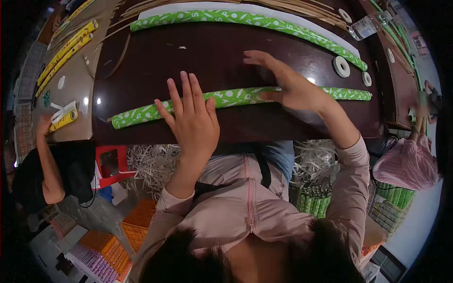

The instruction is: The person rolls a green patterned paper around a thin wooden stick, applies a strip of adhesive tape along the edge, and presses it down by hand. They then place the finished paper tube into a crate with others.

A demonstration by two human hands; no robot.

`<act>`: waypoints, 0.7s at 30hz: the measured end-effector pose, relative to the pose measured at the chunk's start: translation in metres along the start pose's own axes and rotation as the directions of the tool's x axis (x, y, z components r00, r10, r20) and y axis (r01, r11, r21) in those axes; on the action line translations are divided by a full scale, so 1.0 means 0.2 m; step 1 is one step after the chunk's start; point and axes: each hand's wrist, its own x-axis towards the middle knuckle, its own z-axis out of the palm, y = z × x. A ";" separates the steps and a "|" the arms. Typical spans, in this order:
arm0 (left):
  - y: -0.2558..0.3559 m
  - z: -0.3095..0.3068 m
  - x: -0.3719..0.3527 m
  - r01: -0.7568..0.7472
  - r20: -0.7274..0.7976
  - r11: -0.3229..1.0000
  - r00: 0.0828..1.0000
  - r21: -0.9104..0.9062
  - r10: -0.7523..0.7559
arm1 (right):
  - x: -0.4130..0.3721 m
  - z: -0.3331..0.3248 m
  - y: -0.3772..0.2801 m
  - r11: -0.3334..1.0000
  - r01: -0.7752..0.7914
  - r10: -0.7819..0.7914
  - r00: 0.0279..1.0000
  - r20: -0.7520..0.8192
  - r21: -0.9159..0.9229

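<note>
Fingers (187,92) released, both hands (194,125) (302,92) | green roll (236,97) on glossy table (212,52) | shredded paper (153,165) (heaped below)

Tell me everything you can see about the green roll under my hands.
The green roll is long and thin, bright green with white shapes and letters, and looks like paper or film. A small tan tip shows at its left end. It lies lengthwise near the close edge of the dark, glossy table. Your left hand is spread across it; your right hand arches over it, contact unclear.
</note>
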 end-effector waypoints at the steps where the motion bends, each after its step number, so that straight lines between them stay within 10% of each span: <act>1: 0.00 0.00 0.00 -0.005 -0.005 1.000 1.000 0.009 0.005 | -0.04 -0.04 0.02 0.997 -0.016 0.013 0.999 -0.039 -0.070; 13: -0.04 -0.01 0.01 -0.035 -0.002 0.998 0.999 0.060 0.035 | -0.63 -0.33 0.34 0.947 -0.318 0.282 0.881 -0.379 -0.034; 18: -0.04 -0.01 0.01 -0.062 -0.008 0.993 0.998 0.096 0.063 | -0.96 -0.49 0.60 0.861 -0.395 0.196 0.839 -0.507 -0.320; 21: -0.05 0.00 0.01 -0.037 -0.014 0.994 0.999 0.107 0.038 | -0.97 -0.40 0.49 0.951 -0.309 0.223 0.717 -0.660 -0.015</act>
